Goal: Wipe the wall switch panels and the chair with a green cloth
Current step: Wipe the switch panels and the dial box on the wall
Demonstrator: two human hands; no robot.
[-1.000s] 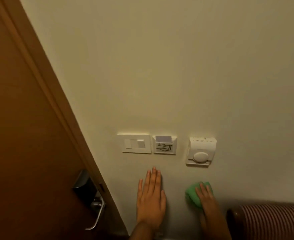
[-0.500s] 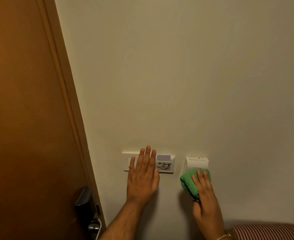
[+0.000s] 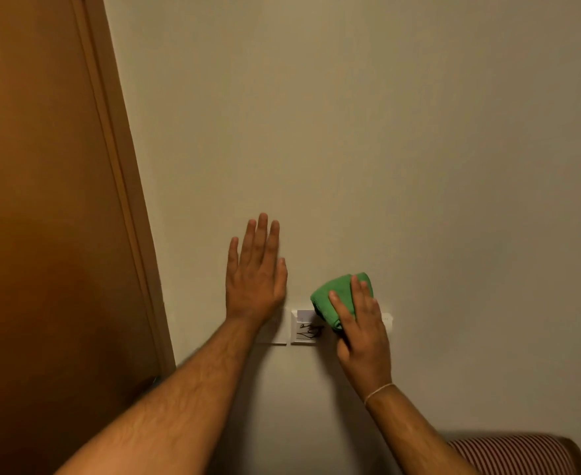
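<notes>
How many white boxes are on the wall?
3 show, each partly hidden: a light switch under the left hand, a card panel in the middle, and one behind the right hand with the green cloth.

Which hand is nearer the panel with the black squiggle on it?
Right. The right hand presses the green cloth over the squiggle panel's upper right corner; the left hand lies flat on the wall, up and left of it.

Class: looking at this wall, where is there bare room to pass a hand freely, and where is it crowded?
Free: the wide wall above both hands and right of the door frame. Crowded: low down, where the left hand lies flat, the right hand presses the green cloth, by the card panel.
</notes>
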